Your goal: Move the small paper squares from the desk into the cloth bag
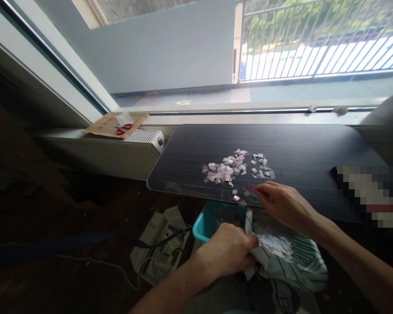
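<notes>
Firstly, at the far left, a brown paper envelope lies on the sill, with red-handled scissors upon it, and the top of a white radiator is just beside. Below, on the floor, there is a box with cables inside. Next comes a teal basin, close under the near edge of the dark table. In front of it is the left hand, whose fingers are curled and appear to grip a fold of a striped cloth; the fingertips are hidden, so I cannot tell how firmly. On the table lies a heap of small pale pieces, and a few loose pieces are nearer to the edge. The right hand has its thumb and forefinger pressed together, pinching a pink translucent strip over this same edge. The strip points out leftward from the fingertips, its long axis running roughly along the table edge. The heap is to the left of these fingers and farther away, and the right hand is nearer to it than the left. Below the right wrist, white pieces rest within the cloth, to the right of the left hand
</notes>
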Tool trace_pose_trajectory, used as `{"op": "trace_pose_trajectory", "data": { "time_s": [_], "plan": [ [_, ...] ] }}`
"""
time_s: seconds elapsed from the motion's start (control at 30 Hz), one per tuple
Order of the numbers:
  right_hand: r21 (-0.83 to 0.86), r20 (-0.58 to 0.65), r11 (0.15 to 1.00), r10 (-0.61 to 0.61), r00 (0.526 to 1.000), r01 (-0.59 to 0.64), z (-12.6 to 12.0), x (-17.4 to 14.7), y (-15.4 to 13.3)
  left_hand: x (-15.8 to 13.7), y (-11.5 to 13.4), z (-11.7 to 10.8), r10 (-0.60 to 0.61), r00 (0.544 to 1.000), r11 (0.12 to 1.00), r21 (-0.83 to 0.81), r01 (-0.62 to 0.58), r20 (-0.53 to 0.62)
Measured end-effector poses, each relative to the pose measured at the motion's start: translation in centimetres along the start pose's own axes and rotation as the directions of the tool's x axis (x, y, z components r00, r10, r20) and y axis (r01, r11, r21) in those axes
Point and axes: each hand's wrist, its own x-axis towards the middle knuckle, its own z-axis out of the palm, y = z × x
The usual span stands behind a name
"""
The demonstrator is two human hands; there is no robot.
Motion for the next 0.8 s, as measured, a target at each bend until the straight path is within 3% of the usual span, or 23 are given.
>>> {"op": "trace_pose_trajectory", "data": {
  "time_s": [0.17,0.3,0.47,0.63,0.8],
  "plan": [
    [0.020,0.070,0.997,-0.077,0.995,0.076,-0.1,0.0,-0.2,0.0,-0.1,0.2,0.005,1.000,1.000,-0.010,-0.005,0.000],
    [-0.014,0.003,1.000,-0.024,1.000,0.024,-0.1,0.0,0.0,0.1,-0.1,0.1,0.002,1.000,1.000,-0.008,-0.002,0.008],
    [0.031,0.076,0.993,-0.119,0.990,0.117,0.1,0.4,-0.1,0.1,-0.1,-0.1,0.000,1.000,1.000,0.006,0.000,0.006],
    [-0.007,0.015,0.999,-0.046,0.999,0.046,-0.1,0.4,0.9,0.1,-0.1,0.1,0.000,1.000,1.000,-0.015,0.000,-0.016],
    [0.052,0.068,0.998,-0.046,0.997,0.043,-0.6,-1.5,0.8,0.2,-0.3,0.2,-0.004,1.000,1.000,-0.025,0.003,-0.020]
  ]
}}
